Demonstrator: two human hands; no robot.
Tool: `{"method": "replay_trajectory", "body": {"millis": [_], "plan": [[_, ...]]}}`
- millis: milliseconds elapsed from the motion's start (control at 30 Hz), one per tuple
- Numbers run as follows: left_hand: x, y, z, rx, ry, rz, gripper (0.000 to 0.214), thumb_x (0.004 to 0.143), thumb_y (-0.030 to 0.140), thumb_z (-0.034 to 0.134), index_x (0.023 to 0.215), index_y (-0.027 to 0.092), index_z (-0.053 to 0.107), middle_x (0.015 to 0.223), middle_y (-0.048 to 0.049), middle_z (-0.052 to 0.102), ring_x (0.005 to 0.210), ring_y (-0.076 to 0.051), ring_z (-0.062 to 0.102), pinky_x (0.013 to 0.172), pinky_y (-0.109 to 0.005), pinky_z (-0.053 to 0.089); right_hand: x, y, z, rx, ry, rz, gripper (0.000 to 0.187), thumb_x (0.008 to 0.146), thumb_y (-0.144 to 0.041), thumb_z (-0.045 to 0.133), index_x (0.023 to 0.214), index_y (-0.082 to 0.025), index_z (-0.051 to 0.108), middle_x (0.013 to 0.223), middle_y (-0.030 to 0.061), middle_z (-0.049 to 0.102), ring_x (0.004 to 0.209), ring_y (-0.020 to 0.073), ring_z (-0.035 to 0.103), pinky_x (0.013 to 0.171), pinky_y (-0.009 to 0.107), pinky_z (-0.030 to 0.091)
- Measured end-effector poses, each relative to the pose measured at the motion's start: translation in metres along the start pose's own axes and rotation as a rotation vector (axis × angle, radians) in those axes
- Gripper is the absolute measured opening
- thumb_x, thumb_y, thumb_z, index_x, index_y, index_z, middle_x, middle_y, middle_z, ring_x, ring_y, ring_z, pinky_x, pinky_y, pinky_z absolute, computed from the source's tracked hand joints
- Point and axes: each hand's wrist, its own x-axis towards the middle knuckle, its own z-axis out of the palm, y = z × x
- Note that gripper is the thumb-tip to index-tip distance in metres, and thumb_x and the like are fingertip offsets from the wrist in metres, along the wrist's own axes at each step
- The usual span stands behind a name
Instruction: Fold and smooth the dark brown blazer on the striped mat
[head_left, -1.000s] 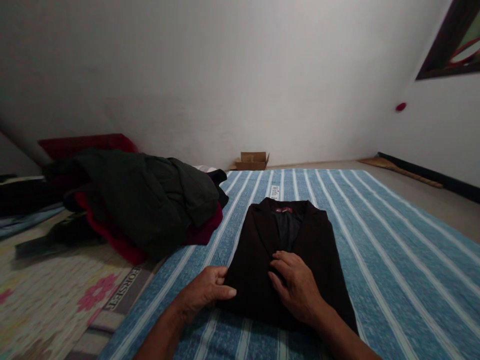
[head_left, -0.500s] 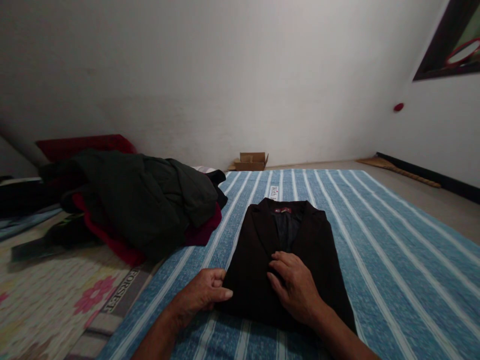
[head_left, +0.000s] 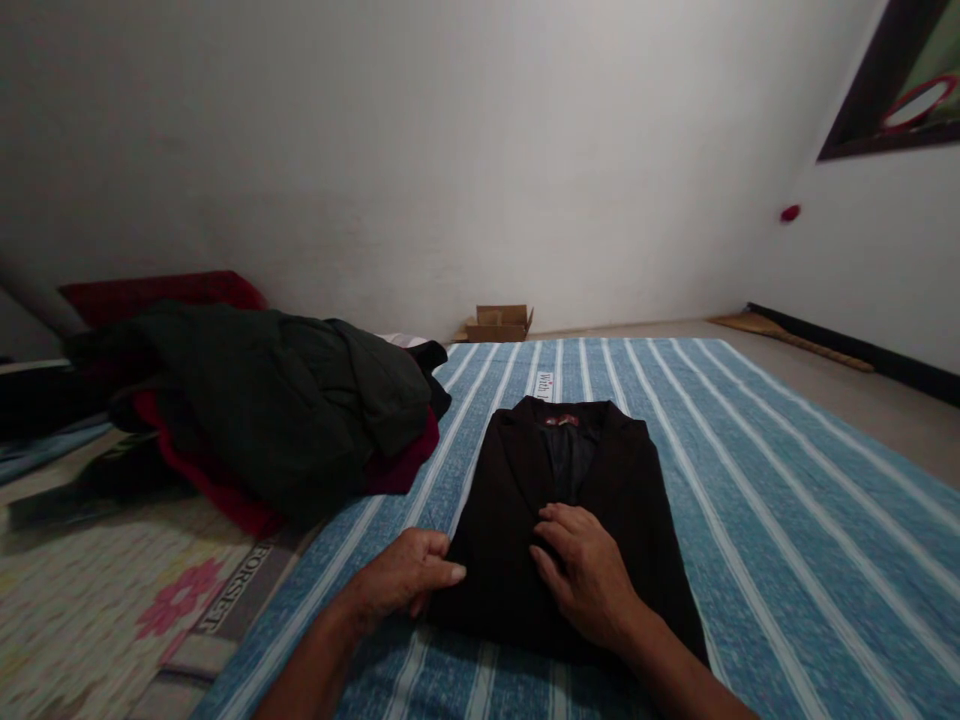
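Note:
A dark suit jacket (head_left: 501, 530) lies folded into a rough rectangle, collar and label facing away from me. My left hand (head_left: 409, 575) is at its lower left edge, thumb on top and fingers curled beneath, pinching the cloth. On the jacket's front, just below the lapel opening, rests my right hand (head_left: 589, 570), palm down with its fingers slightly bent and thumb apart. Under the jacket is a blue and white striped sheet (head_left: 780, 520).
To the left is a heap of clothes (head_left: 277, 400), dark green on top with red and maroon below. A floral mat (head_left: 90, 590) lies at the lower left. A small cardboard box (head_left: 499, 322) stands by the wall, and a long brown object (head_left: 795, 340) lies at the right.
The view has shifted slightly. My left hand is a touch higher at the jacket's edge; my right hand and the jacket look nearly the same.

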Motion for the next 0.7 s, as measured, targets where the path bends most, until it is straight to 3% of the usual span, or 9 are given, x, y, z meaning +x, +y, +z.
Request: {"method": "replay_trajectory", "body": {"millis": [267,467,700], "plan": [[0.03,0.024,0.001,-0.123,0.157,0.034,0.039,0.061,0.051,0.069,0.063,0.015,0.054,0.052,0.0045,0.047,0.046,-0.01,0.043,0.044,-0.022,0.026,0.0,-0.001,0.001,0.002,0.026,-0.008,0.014,0.083,-0.021,0.054,0.094,-0.021,0.063,0.106,0.0069,0.062,0.101,0.0212,0.056,0.09,0.037,0.044],[0.037,0.017,0.008,-0.3,0.117,-0.002,0.034,0.059,0.043,0.073,0.07,0.013,0.061,0.065,-0.0033,0.064,0.058,-0.016,0.057,0.054,-0.025,0.037,0.0,-0.001,0.002,-0.004,0.034,-0.011,0.014,0.083,-0.022,0.054,0.094,-0.021,0.063,0.106,0.0073,0.062,0.102,0.0217,0.056,0.089,0.038,0.045],[0.037,0.009,0.009,-0.32,0.156,-0.018,0.032,0.059,0.041,0.074,0.065,0.014,0.059,0.06,-0.0006,0.062,0.052,-0.014,0.055,0.05,-0.024,0.036,0.001,-0.002,0.001,-0.006,0.025,-0.002,0.013,0.082,-0.021,0.055,0.092,-0.021,0.063,0.105,0.0065,0.062,0.101,0.0207,0.056,0.089,0.036,0.045]]}}
